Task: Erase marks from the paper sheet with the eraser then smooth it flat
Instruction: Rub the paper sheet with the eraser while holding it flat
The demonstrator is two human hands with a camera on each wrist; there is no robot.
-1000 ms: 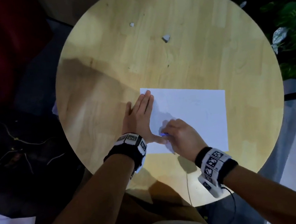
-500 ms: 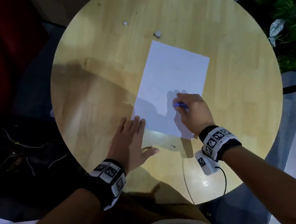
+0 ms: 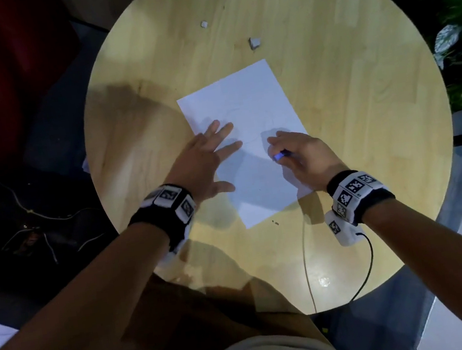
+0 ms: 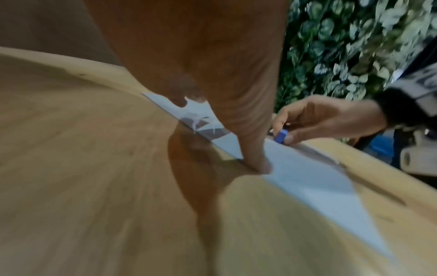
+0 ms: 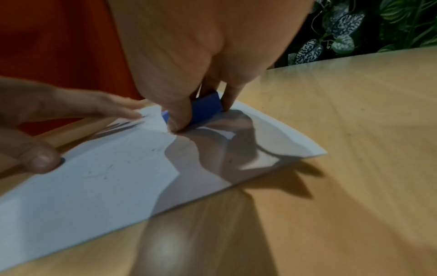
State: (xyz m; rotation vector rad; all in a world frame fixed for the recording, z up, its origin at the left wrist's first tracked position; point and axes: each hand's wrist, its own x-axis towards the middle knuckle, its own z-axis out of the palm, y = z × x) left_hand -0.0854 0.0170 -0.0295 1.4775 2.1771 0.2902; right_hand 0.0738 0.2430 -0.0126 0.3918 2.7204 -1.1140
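The counter was pale wood with a visible grain, its top smooth and faintly glossy, giving back a soft blot of light near its close edge. The sheet was thin white matt paper, lying flat, with faint pencil lines on it. The eraser looked like smooth blue rubber or plastic, matt. The wrist bands seemed black cloth carrying white printed tags.

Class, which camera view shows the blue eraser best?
The right wrist view: the eraser fills the frame's centre, pinched by the right hand on the paper sheet. The head view shows only a small blue tip; the left wrist view shows one distant end.
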